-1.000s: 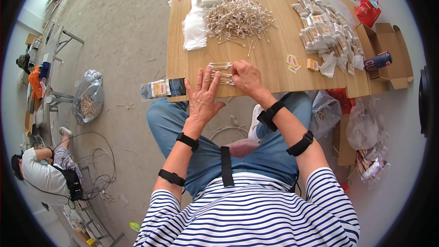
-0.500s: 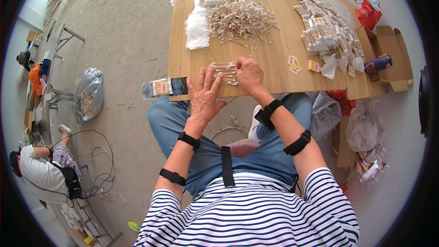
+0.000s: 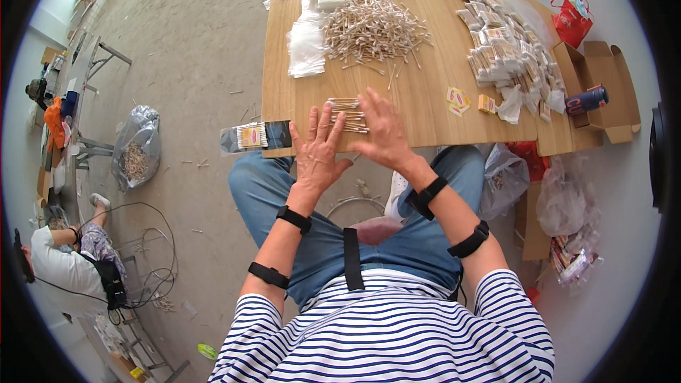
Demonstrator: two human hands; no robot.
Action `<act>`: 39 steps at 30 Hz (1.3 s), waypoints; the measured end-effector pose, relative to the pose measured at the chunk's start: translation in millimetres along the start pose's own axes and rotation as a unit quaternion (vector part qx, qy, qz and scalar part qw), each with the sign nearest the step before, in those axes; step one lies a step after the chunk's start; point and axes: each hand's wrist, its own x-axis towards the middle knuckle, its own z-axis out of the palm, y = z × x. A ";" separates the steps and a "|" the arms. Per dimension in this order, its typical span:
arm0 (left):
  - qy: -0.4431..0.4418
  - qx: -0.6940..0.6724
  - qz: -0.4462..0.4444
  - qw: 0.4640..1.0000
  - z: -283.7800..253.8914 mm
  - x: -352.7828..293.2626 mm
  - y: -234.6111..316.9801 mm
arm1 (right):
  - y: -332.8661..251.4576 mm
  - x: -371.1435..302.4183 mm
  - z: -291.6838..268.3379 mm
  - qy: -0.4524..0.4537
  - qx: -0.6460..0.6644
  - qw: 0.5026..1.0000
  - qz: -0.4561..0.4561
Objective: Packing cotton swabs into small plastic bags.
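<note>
A small row of cotton swabs (image 3: 347,115) lies on the wooden table (image 3: 433,89) near its front edge, between my two hands. My left hand (image 3: 317,145) rests flat at the left ends of the swabs, its fingers spread. On the other side my right hand (image 3: 384,128) lies with fingers stretched out, touching the right ends. Left of my left hand, a clear bag of swabs with a yellow-and-white card (image 3: 251,135) sits at the table's corner. Beyond my hands is a large loose heap of cotton swabs (image 3: 372,25).
Clear plastic bags (image 3: 306,46) are stacked left of the heap. Several filled swab packs (image 3: 500,46) pile up at the right, near yellow cards (image 3: 458,100) and an open cardboard box (image 3: 610,92) holding a dark can (image 3: 587,99). Another person (image 3: 67,269) sits at lower left.
My right hand has gone from closed fingers at the swabs' right ends to outstretched fingers alongside them. My left hand has stayed in place.
</note>
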 end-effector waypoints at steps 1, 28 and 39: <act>0.021 -0.005 0.000 1.000 1.9 -0.7 -0.9 | -3.9 -3.0 -0.2 -0.001 0.000 1.000 -0.002; -0.029 0.030 -0.072 0.997 -10.6 6.5 -10.7 | -28.7 12.6 35.5 -0.128 -0.120 0.983 -0.059; -0.025 0.039 -0.055 0.997 -3.7 12.7 -11.0 | -25.0 10.9 48.1 -0.061 -0.102 0.991 -0.056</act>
